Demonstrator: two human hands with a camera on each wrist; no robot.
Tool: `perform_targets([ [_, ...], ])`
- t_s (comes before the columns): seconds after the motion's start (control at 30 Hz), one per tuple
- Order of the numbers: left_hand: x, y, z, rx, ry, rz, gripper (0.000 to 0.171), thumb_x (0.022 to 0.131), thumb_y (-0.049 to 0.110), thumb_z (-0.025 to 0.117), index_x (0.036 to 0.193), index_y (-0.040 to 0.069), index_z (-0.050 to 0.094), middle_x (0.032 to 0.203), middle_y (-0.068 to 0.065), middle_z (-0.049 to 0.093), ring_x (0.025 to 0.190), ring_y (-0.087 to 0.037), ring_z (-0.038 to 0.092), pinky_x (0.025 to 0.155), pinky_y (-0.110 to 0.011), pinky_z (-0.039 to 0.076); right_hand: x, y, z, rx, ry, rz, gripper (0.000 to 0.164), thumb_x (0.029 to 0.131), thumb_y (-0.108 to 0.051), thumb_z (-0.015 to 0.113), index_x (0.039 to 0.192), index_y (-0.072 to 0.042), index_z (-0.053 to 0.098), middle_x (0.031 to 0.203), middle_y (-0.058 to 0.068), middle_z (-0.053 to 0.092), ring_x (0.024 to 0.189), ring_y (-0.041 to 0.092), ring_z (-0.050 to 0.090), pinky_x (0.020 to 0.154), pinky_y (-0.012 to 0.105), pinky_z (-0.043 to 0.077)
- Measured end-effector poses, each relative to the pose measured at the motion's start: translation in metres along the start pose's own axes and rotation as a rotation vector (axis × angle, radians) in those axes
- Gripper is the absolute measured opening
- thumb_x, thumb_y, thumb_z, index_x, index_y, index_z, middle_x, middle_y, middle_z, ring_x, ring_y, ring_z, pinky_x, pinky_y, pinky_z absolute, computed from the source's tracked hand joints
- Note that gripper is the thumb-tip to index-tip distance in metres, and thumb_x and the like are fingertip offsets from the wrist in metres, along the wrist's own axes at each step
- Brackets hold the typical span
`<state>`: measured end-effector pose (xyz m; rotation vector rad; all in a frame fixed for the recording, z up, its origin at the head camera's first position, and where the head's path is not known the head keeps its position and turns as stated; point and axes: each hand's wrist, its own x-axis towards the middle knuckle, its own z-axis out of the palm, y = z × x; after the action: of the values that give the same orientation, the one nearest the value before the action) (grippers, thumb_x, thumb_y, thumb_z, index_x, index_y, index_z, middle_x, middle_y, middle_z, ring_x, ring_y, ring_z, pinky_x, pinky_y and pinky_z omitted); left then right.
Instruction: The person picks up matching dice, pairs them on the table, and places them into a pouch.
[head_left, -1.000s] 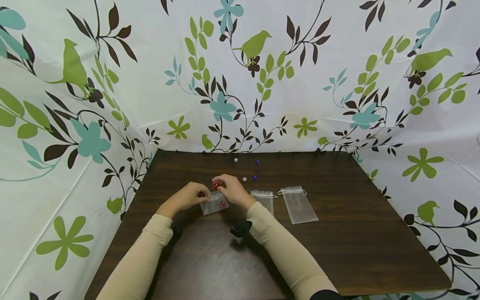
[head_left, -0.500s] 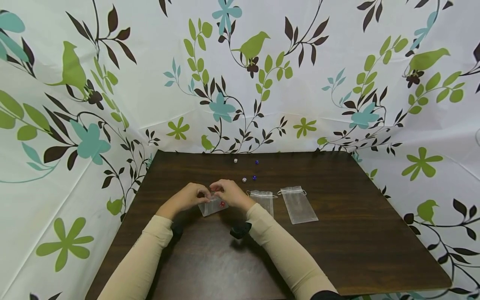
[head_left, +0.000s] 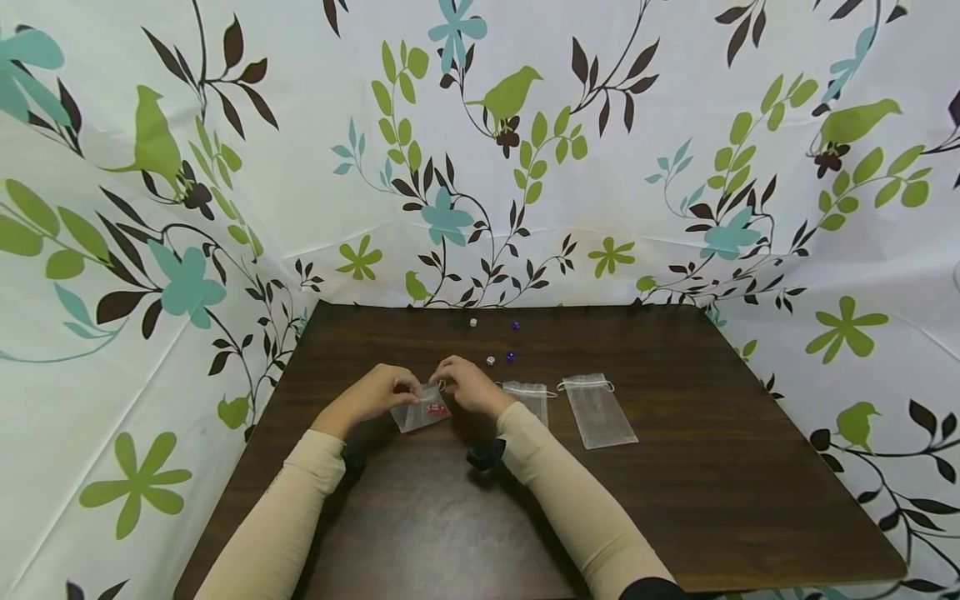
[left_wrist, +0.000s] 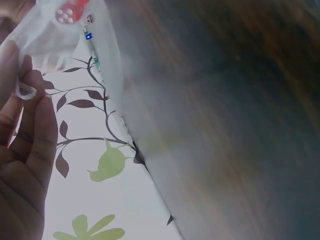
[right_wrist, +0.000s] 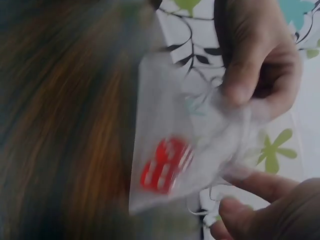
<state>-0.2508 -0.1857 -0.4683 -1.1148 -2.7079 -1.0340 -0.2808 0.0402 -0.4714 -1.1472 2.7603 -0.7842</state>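
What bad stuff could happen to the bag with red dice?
The left hand could lose its fingertip grip on the bag, and the red dice might spill. The string loop might tangle. The farther white die sits near the far edge of the table and might get knocked off.

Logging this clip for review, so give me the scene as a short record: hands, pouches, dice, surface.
Left hand: pinches the mouth of a translucent drawstring pouch
Right hand: at the pouch's mouth; exact grip unclear
Inside: red dice, at least two
Loose: two white dice and two blue dice, beyond the hands
Also lying there: two more drawstring pouches, right of the hands
Surface: dark wood-grain table
Backdrop: white cloth printed with birds and leaves
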Motion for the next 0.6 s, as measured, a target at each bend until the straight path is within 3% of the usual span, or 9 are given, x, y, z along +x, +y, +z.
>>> perform_targets([
  [0.2,-0.002,-0.001,-0.002,0.015,0.013,-0.009,0.007,0.085,0.005,0.08,0.09,0.01,0.077,0.09,0.003,0.074,0.085,-0.013,0.068,0.078,-0.038,0.056,0.0,0.011,0.003,-0.004,-0.062,0.013,0.009,0.094,-0.003,0.07,0.102,-0.005,0.072,0.13,0.014,0.061,0.124,0.029,0.056,0.105,0.039,0.045],
  [0.27,-0.003,-0.002,-0.003,0.02,0.012,-0.037,0.005,0.087,0.008,0.079,0.091,0.011,0.077,0.09,0.004,0.074,0.084,-0.011,0.067,0.076,-0.034,0.056,-0.001,0.012,0.002,0.021,-0.074,0.013,0.002,0.094,-0.005,0.069,0.095,-0.007,0.069,0.121,0.01,0.066,0.115,0.024,0.061,0.099,0.036,0.048],
  [0.43,-0.008,-0.003,-0.007,-0.003,0.017,-0.124,0.007,0.09,0.016,0.078,0.094,0.011,0.076,0.089,0.007,0.073,0.081,-0.008,0.065,0.072,-0.031,0.054,-0.003,0.012,-0.003,0.074,-0.082,0.038,0.01,0.098,-0.008,0.066,0.089,-0.012,0.065,0.094,0.0,0.067,0.085,0.012,0.058,0.08,0.029,0.049],
  [0.6,-0.01,-0.001,-0.012,-0.035,0.054,-0.151,0.009,0.089,0.017,0.079,0.092,0.009,0.076,0.086,0.006,0.073,0.078,-0.008,0.064,0.07,-0.031,0.053,-0.006,0.006,-0.01,0.108,-0.05,0.018,0.008,0.098,-0.01,0.066,0.09,-0.011,0.065,0.088,0.002,0.067,0.077,0.008,0.056,0.074,0.027,0.048],
])
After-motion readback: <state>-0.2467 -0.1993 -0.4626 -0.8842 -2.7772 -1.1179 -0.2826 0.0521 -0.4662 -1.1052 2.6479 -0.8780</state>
